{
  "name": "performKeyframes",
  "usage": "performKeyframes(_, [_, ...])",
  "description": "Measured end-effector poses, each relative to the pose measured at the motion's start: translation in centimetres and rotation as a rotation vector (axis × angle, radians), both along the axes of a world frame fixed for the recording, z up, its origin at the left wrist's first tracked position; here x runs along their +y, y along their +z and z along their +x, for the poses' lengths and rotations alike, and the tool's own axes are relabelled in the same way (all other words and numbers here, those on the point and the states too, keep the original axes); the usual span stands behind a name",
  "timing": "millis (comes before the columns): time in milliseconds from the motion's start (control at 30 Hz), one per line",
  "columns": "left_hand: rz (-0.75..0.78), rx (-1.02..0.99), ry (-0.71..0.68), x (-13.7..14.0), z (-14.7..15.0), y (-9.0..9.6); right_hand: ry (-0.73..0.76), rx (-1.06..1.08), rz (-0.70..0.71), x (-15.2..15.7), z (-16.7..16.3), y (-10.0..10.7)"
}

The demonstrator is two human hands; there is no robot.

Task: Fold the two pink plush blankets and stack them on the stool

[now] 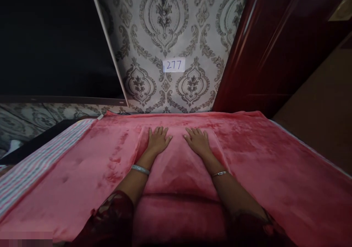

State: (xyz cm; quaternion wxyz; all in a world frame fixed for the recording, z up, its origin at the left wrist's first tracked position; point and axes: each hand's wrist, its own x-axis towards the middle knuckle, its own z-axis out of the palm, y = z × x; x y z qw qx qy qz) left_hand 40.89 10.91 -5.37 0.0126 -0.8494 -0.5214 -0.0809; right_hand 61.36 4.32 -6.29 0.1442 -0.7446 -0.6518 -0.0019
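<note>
wall: patterned wallpaper [165, 26]; label 277 [173, 65] | left: striped sheet [41, 155] | right: red door [275, 45]

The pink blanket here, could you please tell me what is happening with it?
A person presses both palms flat on a folded pink cloth lying on the pink blanket that covers the bed. The left hand and right hand lie side by side, fingers spread, near the far edge. A striped sheet shows at the left, and a label reading 277 is on the wall.
</note>
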Motion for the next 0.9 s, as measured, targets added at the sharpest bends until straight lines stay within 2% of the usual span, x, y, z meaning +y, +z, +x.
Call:
performKeyframes(233, [0.007, -0.008, -0.01, -0.1, -0.1, -0.1, -0.01, 0.004, -0.008, -0.3, -0.3, 0.4])
performKeyframes(400, [0.003, -0.002, -0.014, -0.3, -0.2, 1.0, -0.011, -0.021, 0.004, -0.4, -0.3, 0.6])
performKeyframes(633, [-0.05, 0.086, 0.157, 0.0, -3.5, 3.3, -0.01, -0.009, 0.007, -0.2, -0.2, 0.3])
performKeyframes(800, [-0.171, -0.056, 0.231, 0.3, -5.2, 2.3, -0.003, -0.011, 0.008, -0.1, 0.0, 0.1])
performKeyframes(900, [-0.144, -0.054, 0.223, 0.4, -5.1, 1.6, -0.008, -0.003, -0.003, -0.1, 0.0, 0.0])
